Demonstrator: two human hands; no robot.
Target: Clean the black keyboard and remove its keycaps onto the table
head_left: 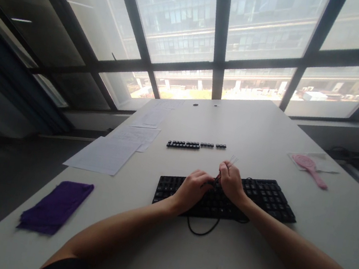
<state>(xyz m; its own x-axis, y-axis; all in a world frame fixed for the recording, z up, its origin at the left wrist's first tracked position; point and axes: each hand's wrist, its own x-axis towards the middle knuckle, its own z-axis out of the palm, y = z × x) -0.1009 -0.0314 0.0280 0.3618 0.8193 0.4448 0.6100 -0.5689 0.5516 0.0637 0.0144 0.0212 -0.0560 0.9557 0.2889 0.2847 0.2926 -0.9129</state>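
Handling keycaps (183,144), seemingly, our right fingers (225,167) grasp a wire tool (231,160) above the keyboard (272,198) on the counter (159,255); what our left fingers (205,177) hold we cannot tell; steadiness likely matters next.

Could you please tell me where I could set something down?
Bare white tabletop lies between loose black keycaps and pink handled object; also between folded purple cloth and black rectangular keyboard. Left hand and right hand crowd the keyboard.
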